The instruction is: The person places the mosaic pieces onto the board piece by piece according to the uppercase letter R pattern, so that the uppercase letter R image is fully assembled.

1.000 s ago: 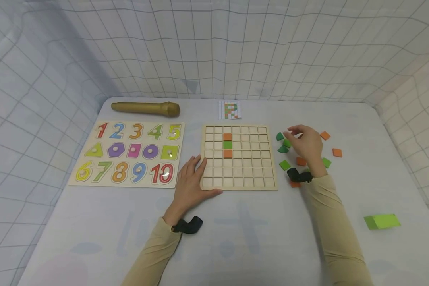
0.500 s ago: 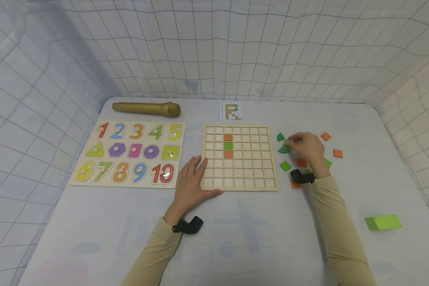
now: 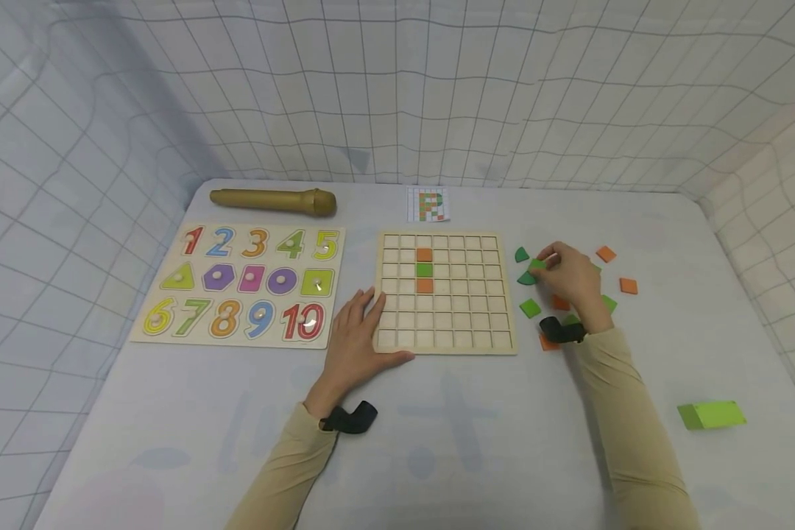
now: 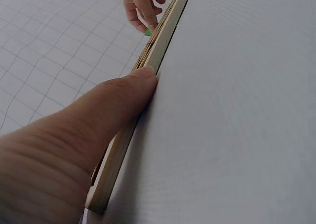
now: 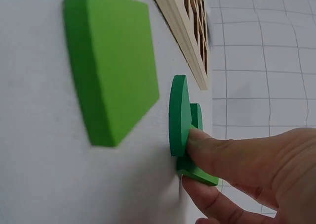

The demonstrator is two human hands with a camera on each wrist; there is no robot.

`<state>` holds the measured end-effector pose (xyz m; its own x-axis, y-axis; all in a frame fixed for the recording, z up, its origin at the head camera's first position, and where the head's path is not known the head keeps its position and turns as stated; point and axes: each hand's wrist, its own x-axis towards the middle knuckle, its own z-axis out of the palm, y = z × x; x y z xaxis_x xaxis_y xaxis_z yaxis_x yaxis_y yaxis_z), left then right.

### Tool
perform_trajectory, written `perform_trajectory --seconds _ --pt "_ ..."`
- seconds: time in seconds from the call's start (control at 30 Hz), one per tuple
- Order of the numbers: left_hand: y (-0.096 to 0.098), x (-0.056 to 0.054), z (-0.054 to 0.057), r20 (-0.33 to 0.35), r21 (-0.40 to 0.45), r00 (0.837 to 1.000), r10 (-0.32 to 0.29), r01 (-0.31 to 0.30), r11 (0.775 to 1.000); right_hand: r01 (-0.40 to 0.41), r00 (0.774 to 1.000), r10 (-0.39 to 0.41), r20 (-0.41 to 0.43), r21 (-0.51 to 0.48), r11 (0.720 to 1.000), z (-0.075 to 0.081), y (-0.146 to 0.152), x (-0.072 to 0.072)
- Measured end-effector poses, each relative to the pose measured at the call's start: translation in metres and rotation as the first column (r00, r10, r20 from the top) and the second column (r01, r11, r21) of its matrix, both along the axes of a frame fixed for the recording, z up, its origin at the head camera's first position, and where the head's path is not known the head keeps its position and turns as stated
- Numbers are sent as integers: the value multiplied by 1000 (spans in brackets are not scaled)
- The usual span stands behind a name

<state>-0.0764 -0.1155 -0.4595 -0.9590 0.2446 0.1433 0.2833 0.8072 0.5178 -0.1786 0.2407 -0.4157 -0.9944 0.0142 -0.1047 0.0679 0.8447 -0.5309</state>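
Observation:
My right hand [image 3: 573, 276] pinches a light green square tile [image 3: 537, 265] between thumb and fingertips, low over the table. Right beside it is a dark green quarter-circle tile [image 5: 179, 116], with the thumb overlapping its edge in the right wrist view. Another dark green quarter-circle tile [image 3: 521, 255] lies just beyond. My left hand [image 3: 352, 342] rests at the near left corner of a wooden grid board [image 3: 464, 322], fingers along its left side and thumb against its front edge. A column of orange [image 3: 424, 254], green [image 3: 424, 270] and orange [image 3: 425, 285] tiles sits in the board.
Several loose orange tiles [image 3: 628, 285] and green tiles [image 3: 530, 308] lie around and under the right hand. Behind the board is a small pattern card [image 3: 429, 205]. A number-and-shape peg puzzle [image 3: 202, 341], a gold microphone [image 3: 271, 201] and a green block [image 3: 712, 414] are farther out.
My right hand has lowered from above the green tiles, its thumb and fingers coming together on the light green square tile. The left hand has stayed at the board's corner.

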Motion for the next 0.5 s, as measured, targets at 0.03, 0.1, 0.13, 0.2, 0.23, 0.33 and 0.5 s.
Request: perform_trajectory --seconds 0.03,0.1,0.13,0.2,0.23,0.33,0.5 --pt "0 0 0 1 1 1000 0 0 1000 -7 1000 7 -6 -3 1000 0 0 1" --pt "0 0 0 5 3 1000 0 0 1000 -17 1000 17 -12 -16 1000 -1 2 2" --pt "0 0 0 6 4 1000 0 0 1000 -21 1000 21 -16 -22 1000 -2 3 3" --pt "0 0 -1 9 3 1000 1 -1 1000 -21 999 20 -26 -37 999 -3 4 5" --pt "0 0 -1 10 2 1000 1 -1 1000 -14 999 13 -30 -51 999 -3 4 6" --pt "0 0 -1 13 -5 1000 2 -2 1000 6 998 -12 -68 -83 997 -3 3 8" --pt "0 0 1 18 -6 1000 7 -7 1000 -10 985 -14 -173 -135 991 -3 -7 10"
